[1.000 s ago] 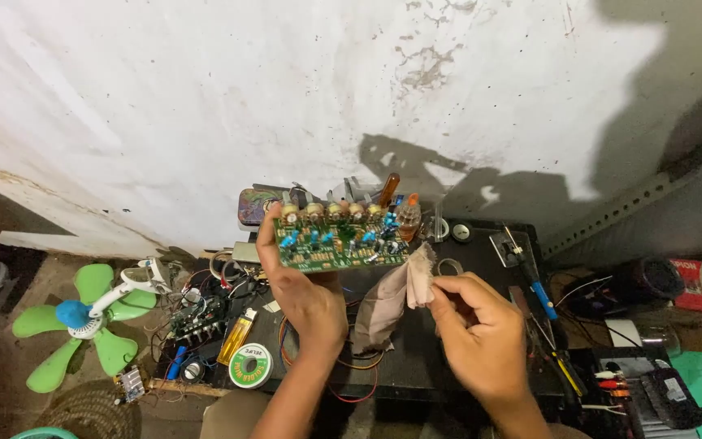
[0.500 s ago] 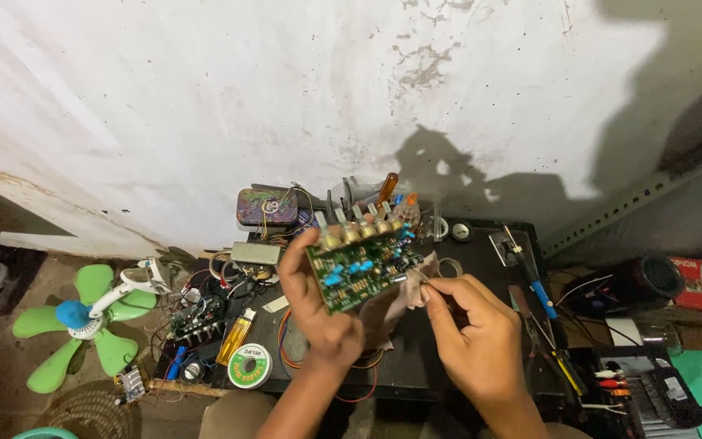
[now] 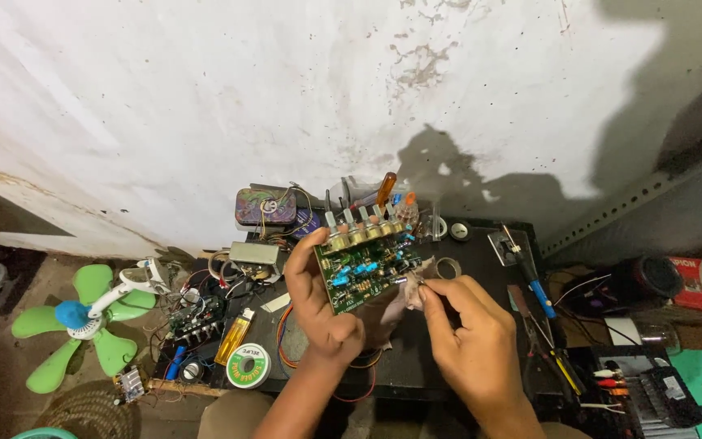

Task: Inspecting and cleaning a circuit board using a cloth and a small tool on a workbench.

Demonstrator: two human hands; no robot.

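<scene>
Left hand (image 3: 327, 313) grips a green circuit board (image 3: 365, 268), knobs along its top; right hand (image 3: 469, 341) pinches a crumpled cloth (image 3: 406, 299) against its edge.

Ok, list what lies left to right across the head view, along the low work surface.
Green plastic fan → yellow lighter → green solder reel → left hand holding green circuit board → right hand → blue-handled tool.

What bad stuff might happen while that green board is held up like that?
The left hand grips the green circuit board by one edge, tilted, so it might slip onto the cluttered black table. The right hand pinches a small cloth against the parts; it may snag or bend one. Loose red wires below the hands might catch.
</scene>
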